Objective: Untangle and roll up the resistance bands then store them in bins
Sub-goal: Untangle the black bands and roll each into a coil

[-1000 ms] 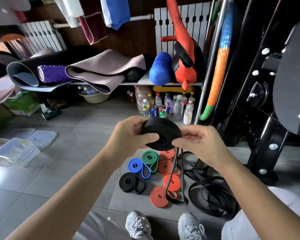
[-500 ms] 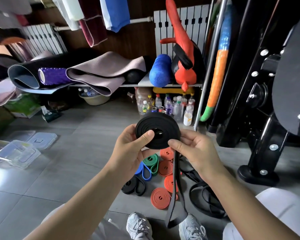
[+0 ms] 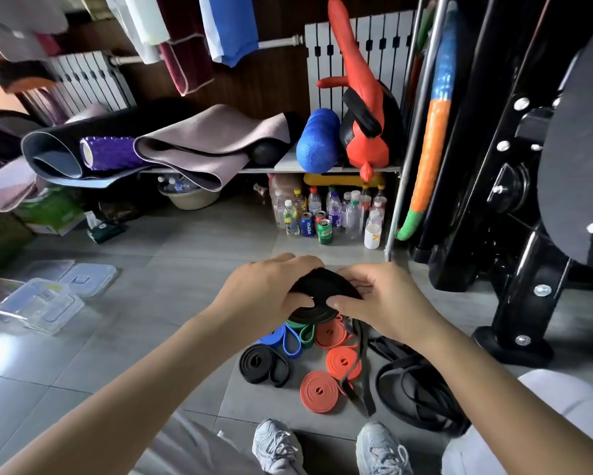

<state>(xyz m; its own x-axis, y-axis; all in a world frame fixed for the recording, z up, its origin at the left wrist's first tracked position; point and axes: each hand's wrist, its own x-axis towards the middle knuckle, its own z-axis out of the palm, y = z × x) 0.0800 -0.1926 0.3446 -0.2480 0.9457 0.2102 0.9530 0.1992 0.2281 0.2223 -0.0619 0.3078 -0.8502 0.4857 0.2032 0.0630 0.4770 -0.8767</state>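
Clutter rings the work. Rolled bands lie on the floor just below the hands: three orange coils (image 3: 319,392), a blue one (image 3: 284,341), a green one (image 3: 303,332) and a black one (image 3: 260,365). A loose tangle of black bands (image 3: 418,395) sits to their right, near a black machine frame (image 3: 528,269). Two grey sneakers (image 3: 276,447) show at the bottom edge.

Above the coils, the left hand (image 3: 267,289) and right hand (image 3: 384,296) hold a black band roll (image 3: 322,296) between them. The fingers of both hands curl over its top edge and the thumbs press in near its centre. The roll's unwound tail (image 3: 361,365) hangs down across the orange coils to the floor. The hands and roll hide part of the green and blue bands.

Clear plastic bins (image 3: 37,305) stand on the floor well to the left, with flat lids (image 3: 82,274) beside them; glare keeps their contents from being told. A beige basin (image 3: 188,195) under the shelf holds a few bottles.

Grey tiles (image 3: 151,303) cover the floor. A low shelf (image 3: 336,168) carries folded mats (image 3: 199,142), a purple roller (image 3: 109,154), a blue roller (image 3: 317,140) and a red padded figure (image 3: 363,132). Drink bottles and cans (image 3: 329,214) crowd beneath it. White radiators (image 3: 373,46) line the wall, and cloths hang above.
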